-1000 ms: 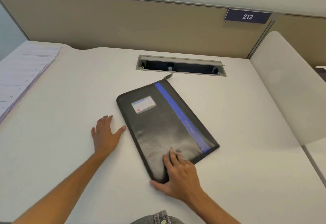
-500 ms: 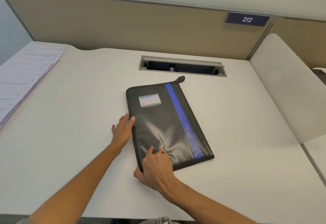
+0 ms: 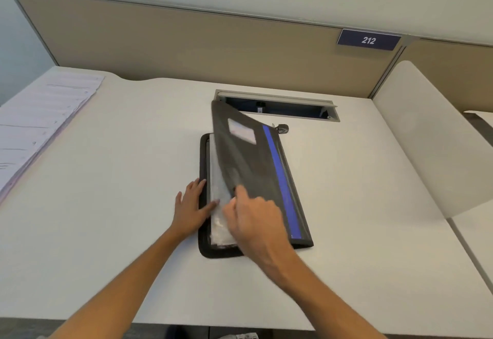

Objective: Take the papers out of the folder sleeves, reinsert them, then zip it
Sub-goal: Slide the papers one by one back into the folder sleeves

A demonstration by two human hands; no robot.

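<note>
A black zip folder [image 3: 256, 168] with a blue stripe and a small label window lies in the middle of the white desk [image 3: 120, 205]. Its front cover is lifted and tilted up to the right. My right hand [image 3: 253, 216] grips the cover's left edge near the bottom. Clear plastic sleeves holding papers [image 3: 220, 205] show beneath the cover. My left hand [image 3: 192, 205] lies flat with fingers spread, pressing on the folder's lower left edge. The zipper pull [image 3: 282, 128] rests on the desk at the folder's top right.
A stack of printed sheets [image 3: 40, 125] lies at the desk's far left. A cable slot [image 3: 277, 105] opens in the desk just behind the folder. A tan partition [image 3: 213, 45] runs along the back, and a white divider [image 3: 421, 138] stands to the right.
The folder was lying shut; my right hand has lifted its front cover, exposing the sleeves. My left hand has shifted down the left edge. The folder has turned more upright.
</note>
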